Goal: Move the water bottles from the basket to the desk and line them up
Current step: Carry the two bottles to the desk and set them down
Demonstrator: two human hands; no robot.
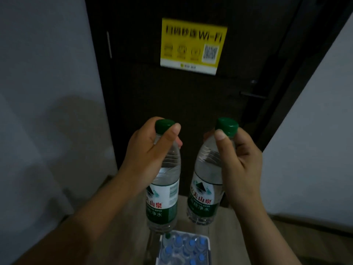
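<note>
I hold two clear water bottles with green caps and green-and-white labels up in the air, one in each hand. My left hand grips the neck of the left bottle, thumb against its cap. My right hand grips the neck of the right bottle the same way. Both bottles hang nearly upright. Far below them on the floor stands a white basket with several blue-capped bottles in it. No desk is in view.
A dark door with a yellow Wi-Fi sign and a handle is straight ahead. Pale walls close in on the left and right. The floor is wood-toned.
</note>
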